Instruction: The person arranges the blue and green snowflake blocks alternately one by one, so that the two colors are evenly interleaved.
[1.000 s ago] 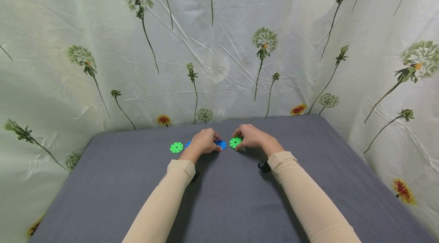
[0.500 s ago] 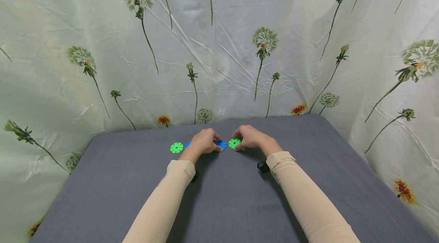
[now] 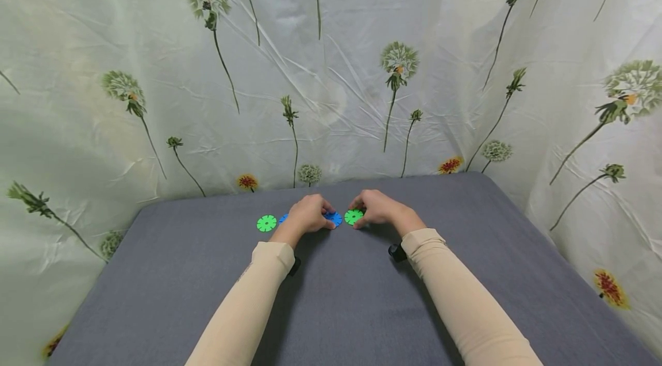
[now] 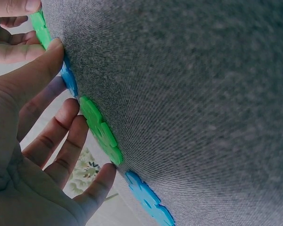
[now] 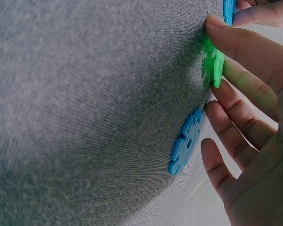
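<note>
In the head view my left hand (image 3: 308, 214) pinches a blue notched plastic disc (image 3: 335, 219) by its edge, thumb on the near side. To its right, my right hand (image 3: 381, 207) holds a green notched disc (image 3: 354, 216) between thumb and fingers. A small gap separates these two discs. The left wrist view shows another green disc (image 4: 101, 129) beside the left fingertips, mostly covered by that hand from above. Past my right fingers, a further blue disc (image 5: 186, 141) lies on the cloth in the right wrist view, hidden from the head camera.
The row continues left with a blue disc (image 3: 283, 218) partly behind the left hand and a green disc (image 3: 266, 223) at the end. All lie near the back of the grey cloth-covered table (image 3: 341, 308). A flower-printed curtain (image 3: 341, 67) hangs directly behind.
My right hand has shifted the green disc slightly left, toward the blue one, then stayed there. The left hand holds its place.
</note>
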### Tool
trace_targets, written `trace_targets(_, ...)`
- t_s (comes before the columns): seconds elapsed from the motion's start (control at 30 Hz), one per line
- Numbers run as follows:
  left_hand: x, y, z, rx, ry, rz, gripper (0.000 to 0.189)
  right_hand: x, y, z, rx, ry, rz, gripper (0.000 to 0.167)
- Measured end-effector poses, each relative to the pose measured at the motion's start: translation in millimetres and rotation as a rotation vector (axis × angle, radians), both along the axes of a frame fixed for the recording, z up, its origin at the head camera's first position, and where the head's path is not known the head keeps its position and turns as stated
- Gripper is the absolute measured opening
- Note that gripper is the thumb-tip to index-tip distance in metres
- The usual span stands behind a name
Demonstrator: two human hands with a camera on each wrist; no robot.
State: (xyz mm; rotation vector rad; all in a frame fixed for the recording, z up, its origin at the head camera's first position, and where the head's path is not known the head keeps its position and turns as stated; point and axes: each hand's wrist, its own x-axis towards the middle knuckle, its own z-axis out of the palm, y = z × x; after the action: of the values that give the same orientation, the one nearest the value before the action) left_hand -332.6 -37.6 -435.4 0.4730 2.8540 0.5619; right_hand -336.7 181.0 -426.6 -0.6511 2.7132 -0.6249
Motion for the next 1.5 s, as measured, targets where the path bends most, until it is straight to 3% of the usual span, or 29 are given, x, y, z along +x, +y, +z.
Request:
trace_targets(1.03, 1.5, 0.4, 0.9, 0.001, -0.018, 0.003, 0.038, 0.7, -0.3, 0.9, 0.007, 0.008, 0.012, 0.048)
trace_targets(1.5, -0.2, 0.2, 2.7, 0.014, -0.025, 0.003, 0.038, 1.5, 3.2, 5.4, 0.022, -0.002, -0.023, 0.055)
